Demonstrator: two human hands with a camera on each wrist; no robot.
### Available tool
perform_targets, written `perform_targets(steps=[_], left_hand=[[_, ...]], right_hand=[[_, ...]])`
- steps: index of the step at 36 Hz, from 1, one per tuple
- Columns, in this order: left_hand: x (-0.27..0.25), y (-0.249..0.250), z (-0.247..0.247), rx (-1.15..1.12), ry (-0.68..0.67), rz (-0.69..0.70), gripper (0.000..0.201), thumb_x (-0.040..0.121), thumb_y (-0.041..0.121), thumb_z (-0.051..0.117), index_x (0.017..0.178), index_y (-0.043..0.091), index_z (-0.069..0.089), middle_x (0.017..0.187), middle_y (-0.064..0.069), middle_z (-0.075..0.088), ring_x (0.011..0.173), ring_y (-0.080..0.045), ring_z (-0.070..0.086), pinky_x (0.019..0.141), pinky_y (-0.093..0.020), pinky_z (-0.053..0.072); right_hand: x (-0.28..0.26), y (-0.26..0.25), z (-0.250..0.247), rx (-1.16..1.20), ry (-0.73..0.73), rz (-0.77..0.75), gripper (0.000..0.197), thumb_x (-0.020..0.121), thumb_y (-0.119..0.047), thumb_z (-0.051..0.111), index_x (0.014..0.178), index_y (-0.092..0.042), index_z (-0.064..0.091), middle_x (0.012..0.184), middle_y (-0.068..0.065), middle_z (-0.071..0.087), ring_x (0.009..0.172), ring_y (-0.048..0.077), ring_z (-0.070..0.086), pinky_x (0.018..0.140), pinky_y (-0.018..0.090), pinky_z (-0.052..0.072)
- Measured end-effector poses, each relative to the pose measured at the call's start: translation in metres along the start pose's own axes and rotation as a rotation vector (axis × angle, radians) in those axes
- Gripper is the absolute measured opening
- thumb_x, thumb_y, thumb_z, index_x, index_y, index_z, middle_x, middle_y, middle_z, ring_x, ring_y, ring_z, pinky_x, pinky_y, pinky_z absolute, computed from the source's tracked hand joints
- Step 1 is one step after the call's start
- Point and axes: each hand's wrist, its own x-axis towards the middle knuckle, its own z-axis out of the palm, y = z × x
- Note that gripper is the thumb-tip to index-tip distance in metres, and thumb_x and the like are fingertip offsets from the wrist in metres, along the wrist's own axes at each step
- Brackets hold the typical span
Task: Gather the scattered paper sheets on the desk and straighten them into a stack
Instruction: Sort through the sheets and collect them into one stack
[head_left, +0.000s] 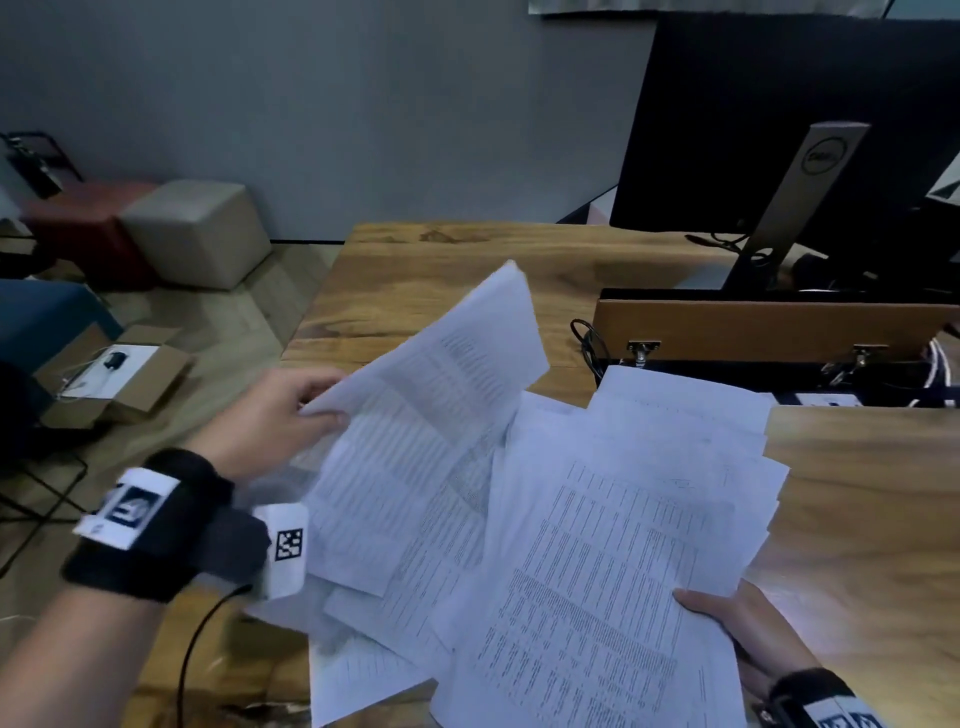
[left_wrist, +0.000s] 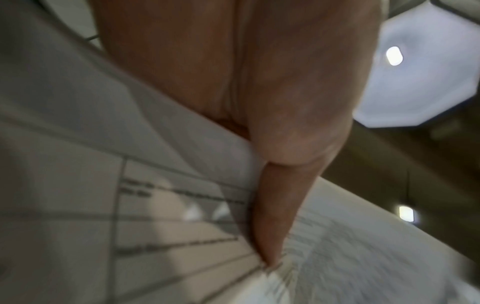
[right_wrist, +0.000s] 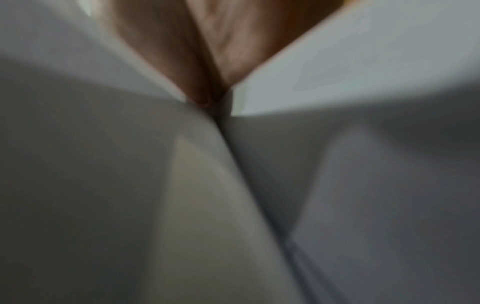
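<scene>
Several printed white paper sheets (head_left: 597, 545) lie fanned and overlapping on the wooden desk (head_left: 415, 275). My left hand (head_left: 291, 410) pinches the left edge of a raised bundle of sheets (head_left: 441, 395), which tilts up off the desk. In the left wrist view the fingers (left_wrist: 270, 216) clamp a sheet with a printed table (left_wrist: 168, 226). My right hand (head_left: 727, 618) grips the lower right edge of the fanned pile, thumb on top. The right wrist view is blurred, showing fingers (right_wrist: 207, 61) between grey sheets (right_wrist: 363, 61).
A monitor (head_left: 779, 104) on a stand (head_left: 800, 208) and a wooden riser (head_left: 753, 327) occupy the desk's back right, with cables (head_left: 587, 343) beside it. Left of the desk, on the floor, sit a beige cube seat (head_left: 202, 228) and an open cardboard box (head_left: 119, 374).
</scene>
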Motion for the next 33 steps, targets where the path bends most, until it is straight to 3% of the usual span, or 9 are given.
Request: perform_targets(steps=[3, 5, 9, 12, 14, 18, 26, 29, 33], left_hand=[[-0.003, 0.026, -0.015, -0.211, -0.045, 0.076, 0.027, 0.084, -0.010, 0.066, 0.103, 0.010, 0.070, 0.089, 0.012, 0.076, 0.079, 0.001, 0.069, 0.072, -0.011, 0.052], [-0.002, 0.031, -0.015, -0.376, -0.040, 0.084, 0.026, 0.082, -0.007, 0.067, 0.105, 0.005, 0.068, 0.086, 0.008, 0.077, 0.076, -0.003, 0.070, 0.068, -0.012, 0.054], [0.004, 0.024, 0.000, -0.602, 0.000, 0.018, 0.056, 0.057, 0.038, 0.090, 0.101, 0.009, 0.071, 0.092, -0.003, 0.078, 0.080, -0.016, 0.075, 0.064, -0.022, 0.059], [0.010, 0.019, 0.012, -0.649, 0.061, -0.017, 0.023, 0.081, 0.005, 0.070, 0.103, 0.011, 0.069, 0.097, -0.002, 0.078, 0.093, -0.023, 0.074, 0.069, -0.025, 0.060], [0.012, 0.017, 0.015, -0.629, 0.099, -0.040, 0.026, 0.086, -0.005, 0.061, 0.105, 0.011, 0.069, 0.100, -0.001, 0.078, 0.095, -0.024, 0.073, 0.075, -0.028, 0.061], [0.014, 0.017, 0.012, -0.642, 0.182, -0.046, 0.029, 0.086, -0.004, 0.063, 0.105, 0.017, 0.069, 0.104, -0.003, 0.077, 0.097, -0.024, 0.072, 0.085, -0.039, 0.059], [0.015, 0.039, 0.025, -0.959, 0.133, -0.044, 0.038, 0.069, 0.010, 0.072, 0.106, 0.008, 0.066, 0.103, -0.007, 0.076, 0.093, -0.022, 0.073, 0.077, -0.033, 0.061], [0.017, 0.044, 0.058, -0.991, 0.078, -0.109, 0.043, 0.067, 0.011, 0.074, 0.109, 0.005, 0.066, 0.101, -0.009, 0.077, 0.088, -0.022, 0.074, 0.068, -0.031, 0.060], [0.013, 0.038, 0.128, -0.846, -0.056, -0.210, 0.030, 0.088, -0.005, 0.063, 0.114, 0.009, 0.064, 0.101, -0.005, 0.077, 0.086, -0.020, 0.074, 0.069, -0.032, 0.060]], right_hand=[[0.001, 0.001, 0.002, 0.017, -0.013, -0.013, 0.043, 0.083, 0.018, 0.058, 0.122, 0.001, 0.059, 0.116, 0.029, 0.071, 0.107, 0.050, 0.066, 0.098, 0.068, 0.046], [0.001, 0.002, 0.004, 0.029, -0.020, -0.013, 0.042, 0.083, 0.018, 0.057, 0.120, 0.001, 0.060, 0.116, 0.029, 0.071, 0.108, 0.051, 0.066, 0.097, 0.067, 0.047], [0.001, 0.004, 0.007, 0.043, -0.018, -0.003, 0.043, 0.082, 0.019, 0.057, 0.122, 0.002, 0.059, 0.116, 0.030, 0.071, 0.106, 0.051, 0.067, 0.087, 0.059, 0.055], [0.003, 0.006, 0.006, 0.054, -0.011, -0.003, 0.043, 0.082, 0.020, 0.058, 0.121, 0.002, 0.059, 0.115, 0.029, 0.071, 0.105, 0.049, 0.068, 0.086, 0.058, 0.056], [0.004, 0.007, 0.006, 0.049, -0.009, -0.001, 0.042, 0.083, 0.020, 0.057, 0.122, 0.002, 0.059, 0.115, 0.029, 0.071, 0.106, 0.049, 0.067, 0.092, 0.062, 0.052], [0.004, 0.007, 0.005, 0.025, -0.011, 0.015, 0.041, 0.085, 0.018, 0.058, 0.122, 0.003, 0.059, 0.114, 0.029, 0.072, 0.104, 0.048, 0.068, 0.089, 0.060, 0.055], [-0.001, 0.002, 0.009, 0.046, -0.043, 0.016, 0.034, 0.087, 0.019, 0.055, 0.113, -0.001, 0.061, 0.103, 0.025, 0.075, 0.086, 0.041, 0.075, 0.062, 0.045, 0.063], [-0.001, 0.002, 0.009, 0.043, -0.027, 0.029, 0.034, 0.087, 0.018, 0.055, 0.115, 0.001, 0.061, 0.110, 0.028, 0.072, 0.094, 0.042, 0.072, 0.066, 0.047, 0.063], [0.000, 0.008, 0.007, 0.017, -0.026, 0.022, 0.048, 0.081, 0.016, 0.063, 0.127, 0.005, 0.059, 0.119, 0.028, 0.070, 0.106, 0.047, 0.069, 0.095, 0.065, 0.050]])
